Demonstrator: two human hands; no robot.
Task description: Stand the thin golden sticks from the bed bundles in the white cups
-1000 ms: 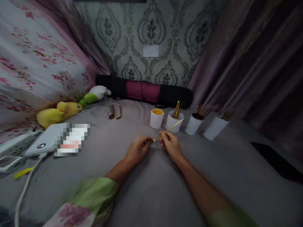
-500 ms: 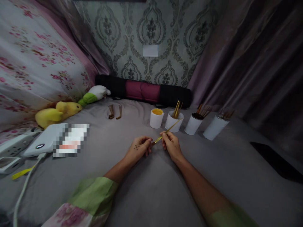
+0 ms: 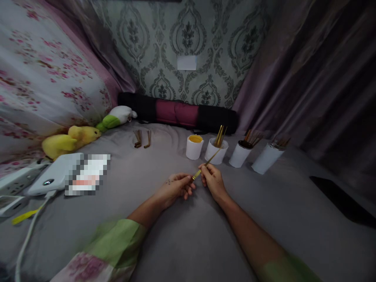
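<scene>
A brush is being pinched by the right hand, its tip apparently being handled at the fingertips of the left hand, grip unclear; steadiness is seemingly being required next.

At the centre of the frame, a person's right hand pinches a slim gold brush, slanted, its lower end at the thumb of the left hand. Just above, right of centre, four white containers line a grey cloth. A yellow plush toy lies at left.
</scene>
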